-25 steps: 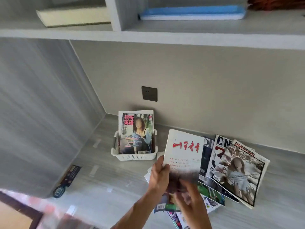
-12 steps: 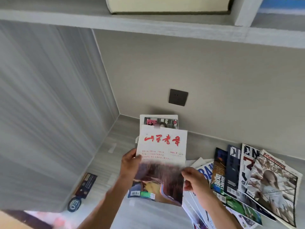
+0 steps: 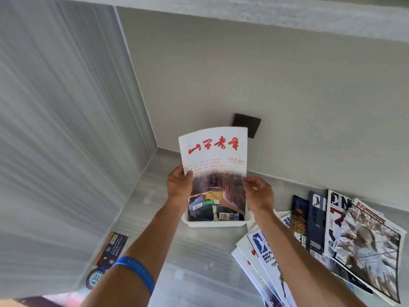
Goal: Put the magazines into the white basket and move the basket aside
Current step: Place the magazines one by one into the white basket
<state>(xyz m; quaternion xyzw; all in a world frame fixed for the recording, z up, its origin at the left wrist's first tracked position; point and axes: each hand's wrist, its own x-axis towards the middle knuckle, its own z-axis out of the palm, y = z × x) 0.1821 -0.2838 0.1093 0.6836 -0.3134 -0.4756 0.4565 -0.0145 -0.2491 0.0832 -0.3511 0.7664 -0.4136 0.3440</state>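
Note:
A white-covered magazine with red characters [image 3: 213, 151] stands upright with its lower end inside the white basket [image 3: 215, 223] near the desk's back corner. My left hand [image 3: 179, 185] grips its left edge and my right hand [image 3: 259, 193] pinches its right edge. Other magazines in the basket are mostly hidden behind it. Several loose magazines [image 3: 332, 235] lie fanned out on the desk to the right of the basket.
A side wall panel rises close on the left and the back wall carries a dark socket plate [image 3: 246, 126]. A shelf runs overhead. A dark leaflet [image 3: 111, 251] and a round badge [image 3: 95, 278] lie at the desk's left edge.
Both hands have carried the white magazine from the pile leftward and away from me, over to the basket, and lowered its bottom end in. The camera tilted down and closer.

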